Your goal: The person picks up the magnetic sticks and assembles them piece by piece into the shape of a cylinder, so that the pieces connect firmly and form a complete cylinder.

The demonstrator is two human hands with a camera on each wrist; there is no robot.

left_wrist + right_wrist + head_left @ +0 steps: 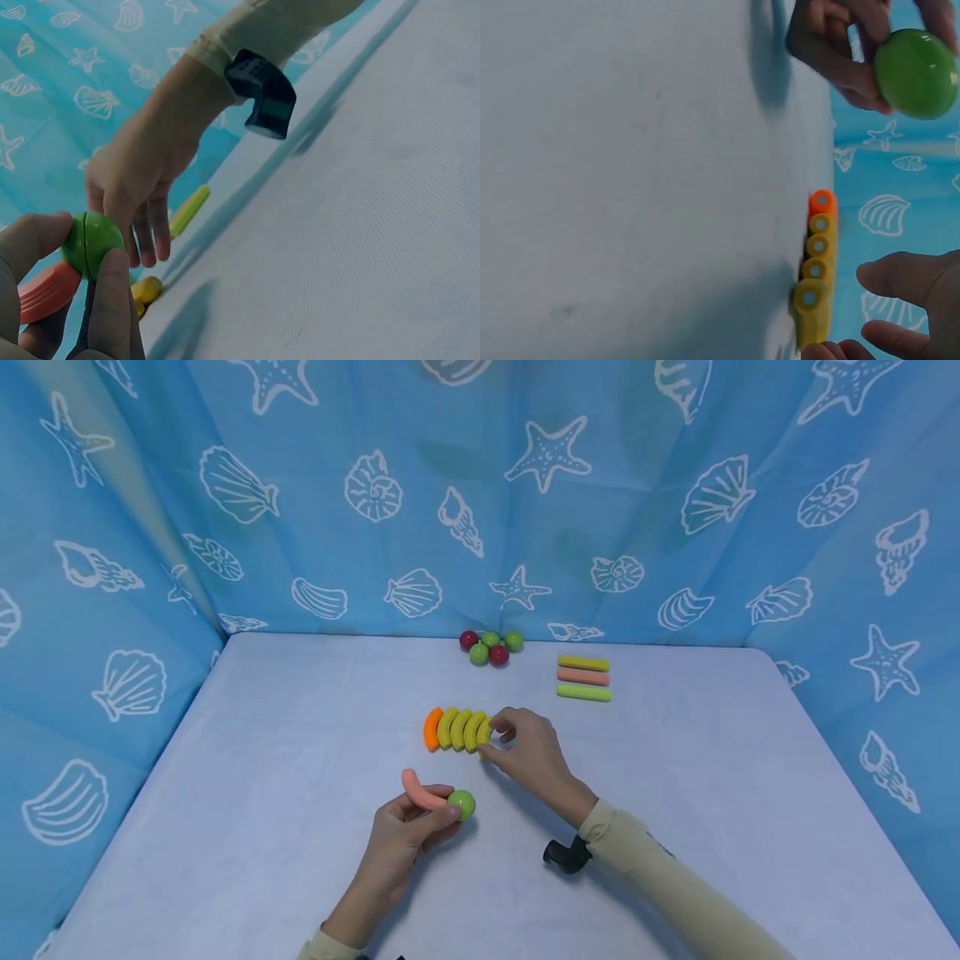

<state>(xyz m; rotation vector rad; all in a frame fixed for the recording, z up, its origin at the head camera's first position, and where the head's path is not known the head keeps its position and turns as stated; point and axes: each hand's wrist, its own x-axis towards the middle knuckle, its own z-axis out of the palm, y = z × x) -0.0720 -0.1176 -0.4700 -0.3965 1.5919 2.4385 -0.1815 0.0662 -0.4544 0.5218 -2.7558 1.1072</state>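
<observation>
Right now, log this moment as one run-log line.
left hand: holds pink curved piece and green ball | right hand: at yellow pieces, grip unclear | orange piece: row's left end

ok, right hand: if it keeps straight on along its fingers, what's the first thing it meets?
Likely the nearest yellow curved piece, at the end of the row beside the right hand's fingertips. Whether they already touch it, I can't tell.

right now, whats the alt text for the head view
A person's left hand holds a curved pink piece and a green ball, while the right hand is at a row of curved yellow and orange pieces. Red and green balls and three straight sticks lie beyond.
</observation>
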